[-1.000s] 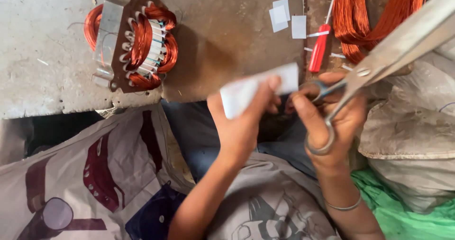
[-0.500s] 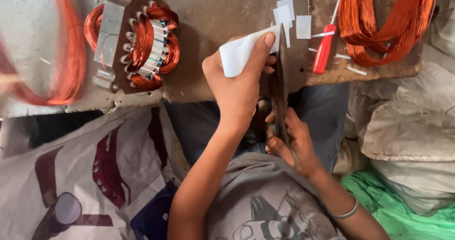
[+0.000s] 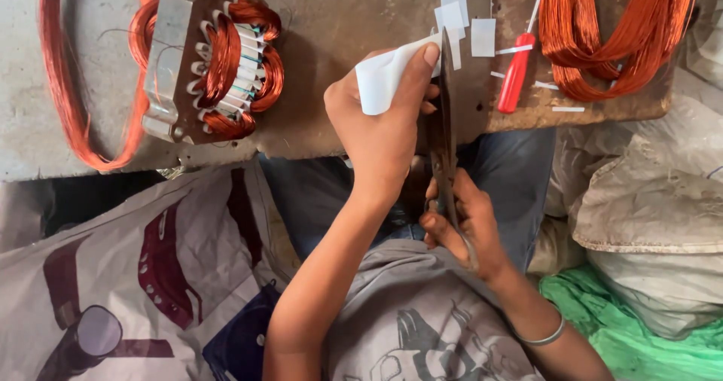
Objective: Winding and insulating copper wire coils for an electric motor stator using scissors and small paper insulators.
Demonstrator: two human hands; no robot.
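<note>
One pair of scissors (image 3: 444,117), one folded white sheet (image 3: 384,76), one red screwdriver (image 3: 517,72), one wound motor core (image 3: 215,68), two loose copper wire coils (image 3: 610,35) (image 3: 71,87), and three cut paper squares (image 3: 482,37) lie here.

Matt white paper (image 3: 380,80), glossy copper wire (image 3: 610,35)

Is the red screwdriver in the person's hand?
No, the red screwdriver lies on the bench, while the right hand holds scissors and the left hand holds white paper.
</note>
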